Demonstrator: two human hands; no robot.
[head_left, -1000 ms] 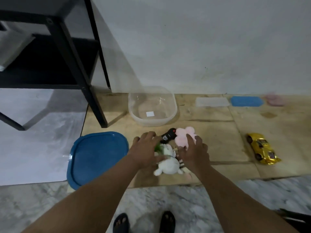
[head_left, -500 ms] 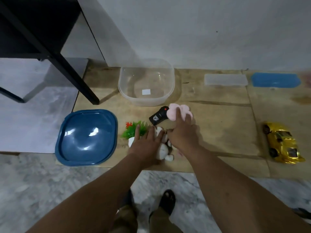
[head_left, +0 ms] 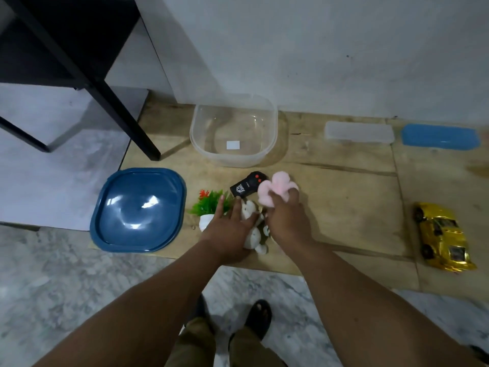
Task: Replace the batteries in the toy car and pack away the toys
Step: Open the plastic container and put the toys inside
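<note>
A small pile of toys lies on the wooden board. My left hand (head_left: pixel 229 229) rests with straight fingers on a white plush toy (head_left: pixel 251 235), which it partly hides. Just to the right, my right hand (head_left: pixel 287 221) grips a pink plush toy (head_left: pixel 275 188). A black remote control (head_left: pixel 247 185) lies just behind both hands. A small green artificial plant in a white pot (head_left: pixel 210 205) stands at my left fingertips. The gold toy car (head_left: pixel 440 237) sits far right on the board, apart from both hands. The clear empty container (head_left: pixel 234 132) stands behind the toys.
A blue lid (head_left: pixel 139 210) lies upside down at the left of the board. A clear lid (head_left: pixel 359 132) and a blue lid (head_left: pixel 440 136) lie by the wall at the back right. A black table leg (head_left: pixel 124 115) stands at the back left. My feet are below.
The view has tilted down and moved closer. My right hand has closed round the pink plush toy. My left hand stays spread over the white plush toy.
</note>
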